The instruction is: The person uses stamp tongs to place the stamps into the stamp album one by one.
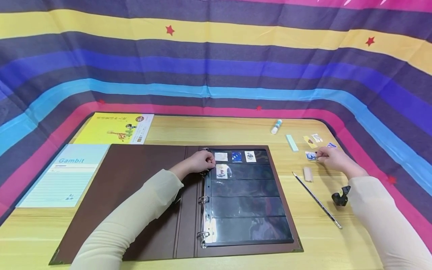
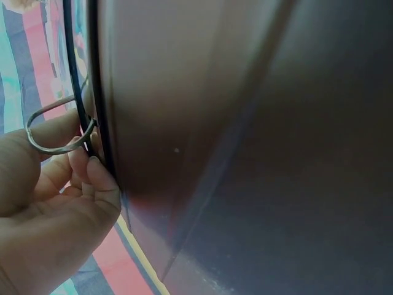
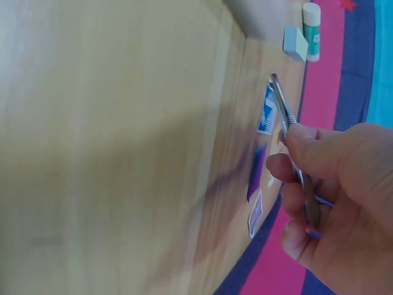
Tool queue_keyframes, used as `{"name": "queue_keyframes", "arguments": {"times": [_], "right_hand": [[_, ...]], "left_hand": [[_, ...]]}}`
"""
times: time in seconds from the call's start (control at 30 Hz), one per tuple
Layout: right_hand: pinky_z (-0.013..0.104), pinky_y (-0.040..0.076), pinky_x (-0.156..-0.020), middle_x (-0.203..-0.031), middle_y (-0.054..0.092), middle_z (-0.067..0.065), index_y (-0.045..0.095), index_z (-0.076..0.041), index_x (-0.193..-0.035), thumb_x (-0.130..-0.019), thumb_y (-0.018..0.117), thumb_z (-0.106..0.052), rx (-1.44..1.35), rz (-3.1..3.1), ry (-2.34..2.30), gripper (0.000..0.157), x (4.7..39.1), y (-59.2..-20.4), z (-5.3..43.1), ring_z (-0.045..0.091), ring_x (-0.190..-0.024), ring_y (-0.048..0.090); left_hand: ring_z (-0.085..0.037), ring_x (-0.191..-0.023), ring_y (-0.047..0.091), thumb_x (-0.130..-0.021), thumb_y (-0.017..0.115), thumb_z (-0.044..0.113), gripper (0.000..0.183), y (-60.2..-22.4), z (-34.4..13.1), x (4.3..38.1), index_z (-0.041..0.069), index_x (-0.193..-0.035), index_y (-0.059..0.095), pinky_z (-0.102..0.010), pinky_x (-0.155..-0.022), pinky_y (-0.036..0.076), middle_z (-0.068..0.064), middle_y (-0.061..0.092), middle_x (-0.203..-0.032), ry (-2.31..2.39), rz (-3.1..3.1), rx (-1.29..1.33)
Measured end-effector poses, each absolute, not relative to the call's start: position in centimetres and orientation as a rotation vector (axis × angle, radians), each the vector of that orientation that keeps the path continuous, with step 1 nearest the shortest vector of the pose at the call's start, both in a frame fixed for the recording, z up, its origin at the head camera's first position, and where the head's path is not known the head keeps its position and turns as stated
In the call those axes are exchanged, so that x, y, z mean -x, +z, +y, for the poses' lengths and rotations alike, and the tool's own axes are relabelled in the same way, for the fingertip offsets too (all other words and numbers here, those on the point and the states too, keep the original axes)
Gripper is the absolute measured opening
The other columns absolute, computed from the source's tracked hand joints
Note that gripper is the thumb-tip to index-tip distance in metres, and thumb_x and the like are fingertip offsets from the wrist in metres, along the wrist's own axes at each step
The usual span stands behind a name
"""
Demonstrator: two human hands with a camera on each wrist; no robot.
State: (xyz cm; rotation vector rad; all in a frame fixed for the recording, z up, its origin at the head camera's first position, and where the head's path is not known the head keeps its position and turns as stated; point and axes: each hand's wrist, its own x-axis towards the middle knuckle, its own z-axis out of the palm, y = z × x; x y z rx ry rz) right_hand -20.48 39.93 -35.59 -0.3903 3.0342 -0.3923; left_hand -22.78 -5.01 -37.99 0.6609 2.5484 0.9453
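Poising the right hand (image 1: 333, 159) by a blue stamp (image 1: 309, 156) at the head view's right, pinching the album page (image 1: 243, 187) with the left hand (image 1: 200, 161); counting four stamps (image 1: 221, 171) in its top two rows, four out on the bench (image 1: 209, 129): roughly halfway, seemingly. Left wrist view: gripping the page edge beside a metal ring (image 2: 55, 151). Right wrist view: grasping tweezers (image 3: 282, 103), tips at the blue stamp, no telling whether clamped.

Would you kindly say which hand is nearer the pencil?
Right. The right hand, holding tweezers, is just beyond the pencil, right of its far end; the left hand is farther off to its left, at the brown binder.
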Motion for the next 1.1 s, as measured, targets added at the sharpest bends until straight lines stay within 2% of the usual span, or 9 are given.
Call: {"name": "queue_keyframes", "arguments": {"times": [0.17,0.43,0.63,0.77,0.97,1.1], "right_hand": [[0.035,0.033,-0.056,-0.072,0.05,0.005,0.051,-0.006,-0.077,-0.08,0.049,-0.008,0.307,2.992,-0.366,0.003,20.1,-35.1,40.9,0.021,-0.065,0.044],[0.039,0.035,-0.057,-0.077,0.05,0.015,0.049,0.0,-0.08,-0.08,0.046,-0.009,0.089,3.027,-0.371,0.009,20.4,-35.4,40.6,0.028,-0.07,0.045],[0.044,0.034,-0.064,-0.084,0.052,0.019,0.051,0.002,-0.085,-0.081,0.046,-0.008,0.143,3.062,-0.403,0.012,21.0,-35.7,39.3,0.033,-0.077,0.046],[0.045,0.035,-0.064,-0.085,0.053,0.019,0.052,0.0,-0.086,-0.082,0.047,-0.009,0.242,3.05,-0.45,0.011,21.2,-35.8,38.7,0.034,-0.079,0.048],[0.038,0.035,-0.059,-0.073,0.052,0.007,0.052,-0.001,-0.079,-0.08,0.05,-0.005,0.398,3.005,-0.449,0.004,20.9,-35.8,38.9,0.022,-0.066,0.045],[0.036,0.034,-0.058,-0.071,0.049,0.004,0.051,-0.003,-0.075,-0.079,0.051,-0.004,0.372,2.998,-0.42,0.004,20.2,-35.5,39.7,0.019,-0.064,0.043]], "left_hand": [[-0.013,-0.062,0.043,-0.078,0.054,0.007,0.006,-37.8,-5.1,22.7,0.007,-0.073,0.053,-0.025,-0.063,0.036,-0.001,0.044,-0.063,0.949,2.546,-0.663],[-0.012,-0.062,0.043,-0.078,0.054,0.007,0.005,-37.9,-5.1,22.7,0.006,-0.073,0.054,-0.025,-0.063,0.036,0.0,0.045,-0.063,0.943,2.55,-0.69],[-0.012,-0.061,0.043,-0.078,0.055,0.008,0.004,-37.8,-5.0,22.7,0.007,-0.074,0.055,-0.024,-0.062,0.036,0.001,0.046,-0.063,0.931,2.553,-0.69],[-0.012,-0.062,0.043,-0.078,0.054,0.008,0.005,-37.8,-5.0,22.7,0.007,-0.074,0.055,-0.025,-0.063,0.036,0.0,0.046,-0.064,0.927,2.552,-0.692],[-0.012,-0.062,0.043,-0.078,0.054,0.008,0.005,-37.7,-5.0,22.7,0.007,-0.073,0.054,-0.025,-0.064,0.036,0.001,0.045,-0.063,0.921,2.557,-0.686],[-0.012,-0.062,0.043,-0.078,0.054,0.008,0.005,-37.6,-5.0,22.7,0.007,-0.073,0.054,-0.024,-0.063,0.036,0.001,0.045,-0.063,0.919,2.554,-0.689]]}}
